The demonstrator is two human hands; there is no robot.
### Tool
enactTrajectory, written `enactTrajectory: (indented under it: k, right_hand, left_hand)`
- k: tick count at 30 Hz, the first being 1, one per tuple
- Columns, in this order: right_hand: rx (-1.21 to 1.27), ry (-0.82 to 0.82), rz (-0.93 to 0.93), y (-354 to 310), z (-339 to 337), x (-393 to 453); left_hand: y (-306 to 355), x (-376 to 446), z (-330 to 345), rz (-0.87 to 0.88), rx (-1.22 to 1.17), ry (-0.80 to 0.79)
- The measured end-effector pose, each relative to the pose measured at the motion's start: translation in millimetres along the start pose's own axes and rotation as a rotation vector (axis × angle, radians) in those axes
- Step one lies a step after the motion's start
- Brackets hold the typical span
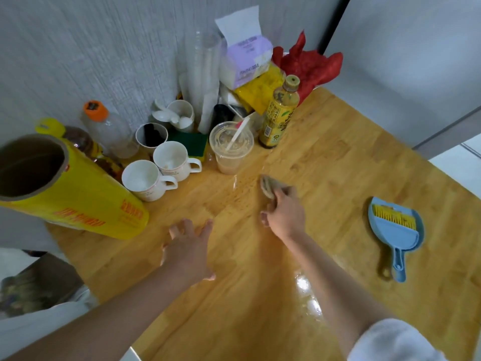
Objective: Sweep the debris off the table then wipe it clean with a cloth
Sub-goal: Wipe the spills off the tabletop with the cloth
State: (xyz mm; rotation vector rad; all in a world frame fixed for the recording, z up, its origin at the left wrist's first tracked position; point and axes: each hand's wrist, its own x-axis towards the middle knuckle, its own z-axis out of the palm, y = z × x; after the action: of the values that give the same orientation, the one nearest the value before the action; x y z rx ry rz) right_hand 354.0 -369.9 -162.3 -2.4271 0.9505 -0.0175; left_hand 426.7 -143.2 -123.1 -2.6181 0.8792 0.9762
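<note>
Wooden counter [325, 157] is wiped best with the right hand [285, 213] pinching the folded cloth [267, 187] flat in its grip, stroking the wet streaks beside the grip, short of the plastic cup [230, 149] beyond, left hand [187, 250] spread.

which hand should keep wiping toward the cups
Right. The right hand already grips the cloth on the table, just short of the plastic cup. The left hand is open and holds nothing.

Grey textured wall [78, 48] behind; pale floor [458, 162] at right, light glare
</note>
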Motion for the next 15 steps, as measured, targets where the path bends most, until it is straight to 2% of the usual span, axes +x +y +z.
enactTrajectory:
  k: [2, 4, 6, 8, 9, 10, 12, 15]
  right_hand:
    - [-0.061, -0.228, -0.354, -21, 12, -34]
    - [-0.069, -0.331, -0.465, -1, 1, -40]
    - [-0.029, -0.216, -0.268, 32, -21, -17]
    - [0.108, 0.014, 0.125, 63, -42, 15]
    - [0.160, 0.094, 0.255, 70, -45, 25]
    - [0.196, 0.137, 0.297, 69, -41, 33]
    - [0.219, 0.109, 0.229, 36, -21, 23]
    - [0.194, -0.177, -0.082, -16, -1, -19]
  left_hand:
    - [-1, -1, -1, 0.000, -0.004, -0.003]
    - [-1, -3, -2, 0.003, -0.007, -0.001]
    - [0, -2, -2, 0.001, -0.004, 0.007]
    - [2, -2, -2, -0.007, -0.003, 0.013]
    - [3, -2, -2, -0.012, -0.002, 0.005]
    - [2, -2, -3, -0.012, 0.003, -0.007]
    - [2, -2, -4, -0.005, 0.015, -0.031]
    - [3, -2, -21, -0.005, 0.032, -0.065]
